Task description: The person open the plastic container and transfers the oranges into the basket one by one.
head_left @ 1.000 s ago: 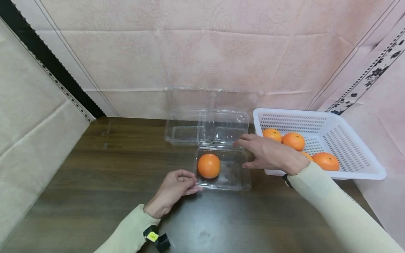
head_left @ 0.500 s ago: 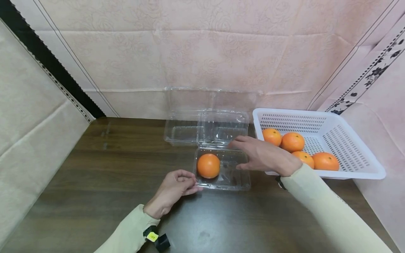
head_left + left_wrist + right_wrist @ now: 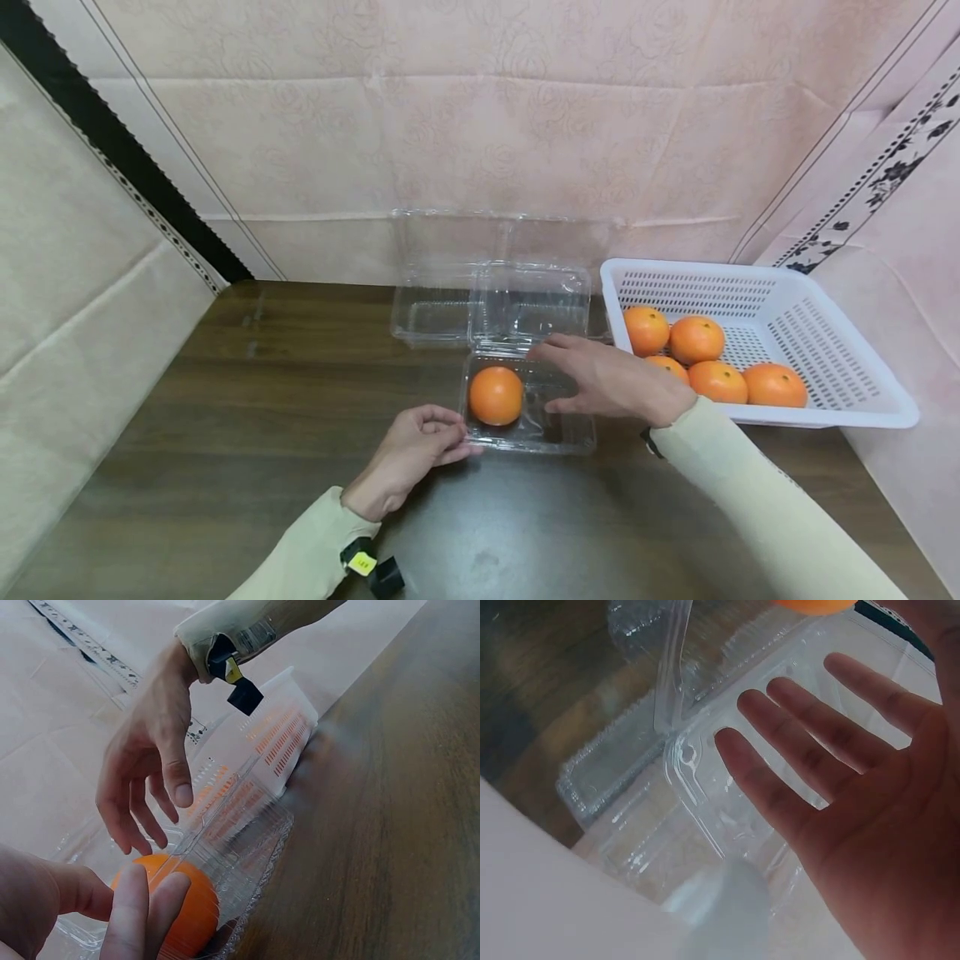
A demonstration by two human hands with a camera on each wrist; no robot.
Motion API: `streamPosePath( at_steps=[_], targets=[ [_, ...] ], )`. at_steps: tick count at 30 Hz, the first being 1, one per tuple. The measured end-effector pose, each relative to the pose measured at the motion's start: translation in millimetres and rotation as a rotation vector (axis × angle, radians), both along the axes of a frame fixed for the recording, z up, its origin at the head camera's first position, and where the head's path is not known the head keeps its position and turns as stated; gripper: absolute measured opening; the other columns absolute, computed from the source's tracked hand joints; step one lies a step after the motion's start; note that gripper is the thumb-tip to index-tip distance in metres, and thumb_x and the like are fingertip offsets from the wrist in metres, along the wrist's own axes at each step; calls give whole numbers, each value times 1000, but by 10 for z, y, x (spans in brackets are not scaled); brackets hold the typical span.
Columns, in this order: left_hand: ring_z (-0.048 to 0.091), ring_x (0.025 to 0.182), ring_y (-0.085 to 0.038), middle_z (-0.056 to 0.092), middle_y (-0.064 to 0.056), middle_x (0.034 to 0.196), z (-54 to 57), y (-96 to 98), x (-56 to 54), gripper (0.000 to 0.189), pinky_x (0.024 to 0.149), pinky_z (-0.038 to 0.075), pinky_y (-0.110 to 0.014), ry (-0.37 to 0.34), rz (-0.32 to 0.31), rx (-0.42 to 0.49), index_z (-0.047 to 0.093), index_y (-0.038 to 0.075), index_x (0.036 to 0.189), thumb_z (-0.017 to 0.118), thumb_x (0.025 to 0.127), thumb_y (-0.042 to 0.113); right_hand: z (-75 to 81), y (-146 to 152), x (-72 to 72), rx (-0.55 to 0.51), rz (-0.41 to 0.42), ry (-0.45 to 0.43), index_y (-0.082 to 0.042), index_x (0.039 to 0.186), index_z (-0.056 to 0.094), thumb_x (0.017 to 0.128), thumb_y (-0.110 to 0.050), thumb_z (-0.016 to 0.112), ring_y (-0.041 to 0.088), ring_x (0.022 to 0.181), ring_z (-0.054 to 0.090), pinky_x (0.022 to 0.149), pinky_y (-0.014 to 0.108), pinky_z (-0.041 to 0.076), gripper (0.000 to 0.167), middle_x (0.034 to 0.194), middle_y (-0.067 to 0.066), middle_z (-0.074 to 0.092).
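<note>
An orange (image 3: 496, 396) sits in the left part of a clear plastic clamshell container (image 3: 562, 443), whose lid is folded back. My left hand (image 3: 408, 454) pinches the front left corner of the container between thumb and fingers. Over the container's right half hovers my right hand (image 3: 618, 383), fingers spread and nothing held, to the right of the orange. From the left wrist view, the right hand (image 3: 146, 746) hangs above and beyond the orange (image 3: 191, 915). The right wrist view shows the straight fingers and bare palm of the right hand (image 3: 855, 780).
A white perforated basket (image 3: 847, 412) with several oranges (image 3: 697, 338) stands to the right on the dark wooden table (image 3: 262, 433). More clear containers (image 3: 431, 317) stand behind, near the cloth-covered wall (image 3: 480, 125).
My right hand has moved left and slightly toward the front, further over the container, uncovering more oranges in the basket. The left hand and the orange in the container stay in place.
</note>
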State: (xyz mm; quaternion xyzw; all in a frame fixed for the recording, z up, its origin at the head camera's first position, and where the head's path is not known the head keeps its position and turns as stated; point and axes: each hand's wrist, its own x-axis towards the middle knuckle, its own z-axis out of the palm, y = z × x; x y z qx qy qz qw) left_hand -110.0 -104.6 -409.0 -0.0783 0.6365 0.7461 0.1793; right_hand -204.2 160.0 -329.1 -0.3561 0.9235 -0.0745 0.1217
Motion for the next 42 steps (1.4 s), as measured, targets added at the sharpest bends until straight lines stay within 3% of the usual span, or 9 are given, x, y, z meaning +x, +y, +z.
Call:
streamPosePath(
  at_steps=[7,17,30,37,42],
  targets=[
    [77,91,-19,67,-23,108,2,-9,-3,29,92,63,-34,-2,-1,8,52,-13,125,58,99,-4,-67,-73,-13,-49,55,20,-17,151,47,87,-43,80,31,138,54,115,51,49,77,153,9,51],
    [77,91,-19,68,-19,105,6,-12,-8,30,92,63,-33,-8,-7,12,52,-12,126,59,99,-2,-129,-177,27,-44,28,-29,-19,151,48,87,-47,80,30,140,52,115,51,49,77,157,10,47],
    [77,91,-19,69,-20,106,13,1,-9,31,91,63,-33,-7,-22,12,51,-12,127,59,99,-2,-299,-273,37,-134,86,-50,-17,151,45,92,-48,73,19,118,63,105,38,56,72,141,0,57],
    [77,91,-20,69,-20,106,-4,3,-13,31,91,63,-33,-11,-13,7,51,-11,127,59,98,-2,-373,-311,18,-131,92,-39,-17,152,42,97,-47,67,15,119,61,106,38,55,67,141,1,57],
    [77,91,-20,69,-20,105,-8,-2,-9,31,91,63,-32,-9,-9,12,51,-12,127,59,98,-2,-396,-342,5,-159,90,-80,-18,151,40,97,-46,68,17,123,59,108,39,54,67,142,4,57]
  ],
)
